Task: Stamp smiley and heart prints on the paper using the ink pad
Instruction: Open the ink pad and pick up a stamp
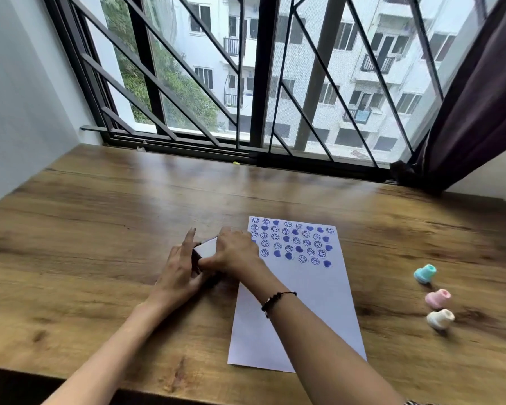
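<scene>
A white sheet of paper (301, 311) lies on the wooden table (100, 229), its upper part filled with several rows of blue smiley and heart prints (292, 242). Just left of the sheet, both hands meet on a small box with a pale lid, the ink pad (207, 249). My left hand (178, 270) holds its left side with fingers partly spread. My right hand (237, 252) grips its right side and top, hiding most of it. Three small stamps stand at the right: teal (425, 273), pink (437, 298) and cream (440, 318).
A barred window (246, 83) runs along the table's far edge, with a dark curtain (479, 112) at the right. A white wall (18, 97) borders the left side. The table's front edge (158, 388) is close to me.
</scene>
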### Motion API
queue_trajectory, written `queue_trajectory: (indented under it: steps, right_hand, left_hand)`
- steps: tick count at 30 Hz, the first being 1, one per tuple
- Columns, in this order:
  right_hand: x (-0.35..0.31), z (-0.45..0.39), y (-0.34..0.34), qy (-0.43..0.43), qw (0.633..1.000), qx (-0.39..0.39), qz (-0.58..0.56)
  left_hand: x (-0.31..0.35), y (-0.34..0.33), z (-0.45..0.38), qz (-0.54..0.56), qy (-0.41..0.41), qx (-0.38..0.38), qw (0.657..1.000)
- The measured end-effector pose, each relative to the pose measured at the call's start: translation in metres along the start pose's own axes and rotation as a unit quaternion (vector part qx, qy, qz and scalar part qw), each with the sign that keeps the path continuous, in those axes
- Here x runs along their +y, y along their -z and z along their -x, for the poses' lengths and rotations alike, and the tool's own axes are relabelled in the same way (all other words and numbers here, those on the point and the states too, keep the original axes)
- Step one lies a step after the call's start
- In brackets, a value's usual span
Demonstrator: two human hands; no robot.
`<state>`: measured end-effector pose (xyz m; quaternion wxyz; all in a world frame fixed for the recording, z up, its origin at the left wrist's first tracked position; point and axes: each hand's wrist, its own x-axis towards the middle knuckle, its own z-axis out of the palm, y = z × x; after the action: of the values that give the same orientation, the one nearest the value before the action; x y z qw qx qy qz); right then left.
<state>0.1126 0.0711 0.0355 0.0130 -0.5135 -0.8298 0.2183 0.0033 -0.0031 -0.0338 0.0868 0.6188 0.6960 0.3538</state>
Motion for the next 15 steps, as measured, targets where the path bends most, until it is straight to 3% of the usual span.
queue_trajectory:
  steps: [4,8,11,15]
  right_hand:
    - [0.020,-0.013,0.034,-0.008,0.988,-0.087,-0.129]
    - [0.046,-0.020,0.065,-0.079,0.917,-0.167,-0.355]
    - [0.062,-0.026,0.068,-0.111,0.880,-0.116,-0.448]
    - [0.073,-0.033,0.059,-0.134,0.914,0.032,-0.381]
  left_hand:
    - [0.001,0.000,0.001,0.000,-0.002,0.006,1.000]
    - [0.001,-0.001,0.002,-0.003,0.003,0.001,1.000]
    - [0.000,-0.002,0.002,-0.002,0.004,0.002,1.000]
    - [-0.003,-0.004,0.003,-0.005,0.020,-0.001,1.000]
